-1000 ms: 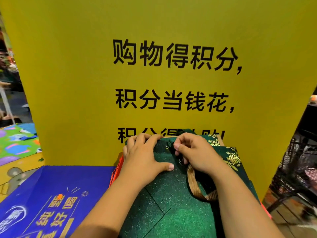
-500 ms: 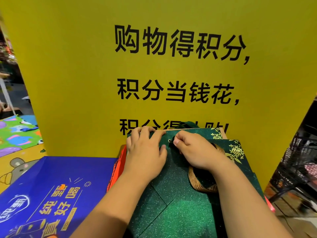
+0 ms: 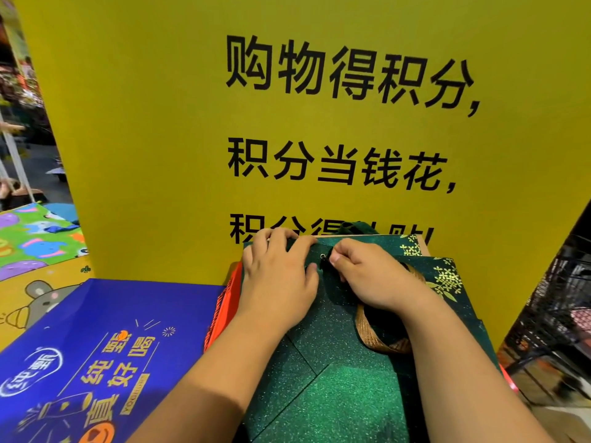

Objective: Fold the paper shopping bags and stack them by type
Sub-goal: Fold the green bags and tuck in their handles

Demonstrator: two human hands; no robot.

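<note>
A flattened green glitter paper bag [image 3: 323, 391] lies in front of me on top of other green bags with gold flower print [image 3: 447, 276]. My left hand [image 3: 278, 276] presses flat on its far end, fingers straight. My right hand [image 3: 371, 276] has its fingers curled and pinches the dark handle by the eyelet [image 3: 323, 256] near the bag's top edge. A gold ribbon handle [image 3: 371, 337] loops out from under my right wrist. A blue printed bag [image 3: 83, 356] lies flat to the left. An orange-red bag edge [image 3: 224, 308] shows between the blue and green ones.
A tall yellow signboard [image 3: 160, 123] with black characters stands right behind the bags. A colourful play mat [image 3: 28, 241] lies on the floor at far left. A dark wire rack [image 3: 556, 314] stands at the right.
Both hands stay on the green bag's top edge. My left thumb has drawn in beside the fingers, and the view has tilted slightly down and closer.
</note>
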